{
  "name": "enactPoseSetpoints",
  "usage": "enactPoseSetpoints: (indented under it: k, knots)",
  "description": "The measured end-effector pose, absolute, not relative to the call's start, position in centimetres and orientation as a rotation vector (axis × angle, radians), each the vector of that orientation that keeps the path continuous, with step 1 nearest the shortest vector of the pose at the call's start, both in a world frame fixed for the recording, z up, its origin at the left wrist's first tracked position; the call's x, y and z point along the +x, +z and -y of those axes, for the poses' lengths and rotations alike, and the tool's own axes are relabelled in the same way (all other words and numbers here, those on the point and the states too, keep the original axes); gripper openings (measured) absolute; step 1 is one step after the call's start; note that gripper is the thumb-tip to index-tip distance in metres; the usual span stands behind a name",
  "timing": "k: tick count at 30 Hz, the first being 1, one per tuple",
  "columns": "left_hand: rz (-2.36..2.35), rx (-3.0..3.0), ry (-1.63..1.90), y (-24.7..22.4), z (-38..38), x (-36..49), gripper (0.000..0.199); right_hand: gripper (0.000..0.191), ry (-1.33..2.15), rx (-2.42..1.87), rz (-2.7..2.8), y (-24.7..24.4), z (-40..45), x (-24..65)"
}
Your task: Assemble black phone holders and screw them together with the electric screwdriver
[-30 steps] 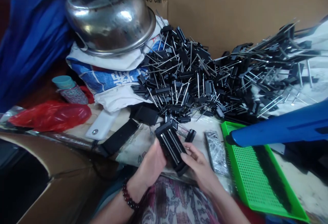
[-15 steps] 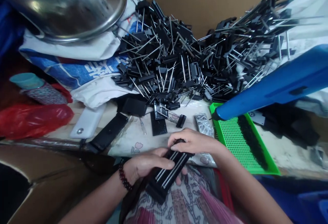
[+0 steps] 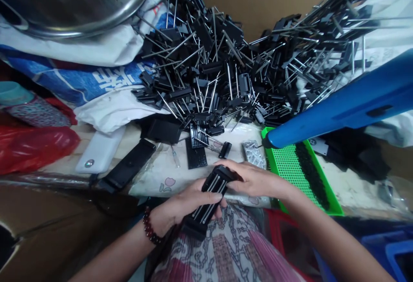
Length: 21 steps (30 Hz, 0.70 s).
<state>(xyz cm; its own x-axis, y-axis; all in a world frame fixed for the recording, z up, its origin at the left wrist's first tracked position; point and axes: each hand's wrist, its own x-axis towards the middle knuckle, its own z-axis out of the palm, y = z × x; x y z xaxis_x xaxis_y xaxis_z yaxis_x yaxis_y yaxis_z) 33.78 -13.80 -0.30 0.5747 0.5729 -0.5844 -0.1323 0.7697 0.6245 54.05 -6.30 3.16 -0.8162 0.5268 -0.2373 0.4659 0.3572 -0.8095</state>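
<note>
Above my lap I hold a black spring-clamp-like holder (image 3: 209, 200), tilted, with shiny metal rods running along its length. My left hand (image 3: 190, 200) is wrapped round its middle, thumb across the rods and fingertips showing on the far side. My right hand (image 3: 245, 177) grips its upper end, the thumb near the rod ends; some of its fingers are hidden behind the part. Just beyond the hands, a small black end piece with two rods (image 3: 225, 149) lies on the table by flat black plates (image 3: 196, 155).
A big heap of black pieces with metal rods (image 3: 222, 62) fills the back. At right, a blue power screwdriver (image 3: 335, 105) reaches over a green basket (image 3: 284, 172) of small black parts. A silvery packet (image 3: 254, 153), black holder (image 3: 129, 165) and metal basin (image 3: 80, 2) are around.
My right hand has shifted from over the holder's top end to its right side, uncovering that end. The left hand still holds the middle. The view has shifted slightly.
</note>
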Motion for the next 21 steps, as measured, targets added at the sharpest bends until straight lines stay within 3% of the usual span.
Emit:
enactPoseSetpoints:
  k: [9, 21]
  knots:
    - [-0.961, 0.664, 0.438, -0.3, 13.7, 34.0, 0.024, 0.025, 1.422, -1.125, 2.65, 3.8, 7.1, 53.4]
    - [-0.984, 0.917, 0.361, -0.2, 13.7, 33.5, 0.018, 0.014, 1.348, -1.264, 2.78, 4.7, 7.6, 52.2]
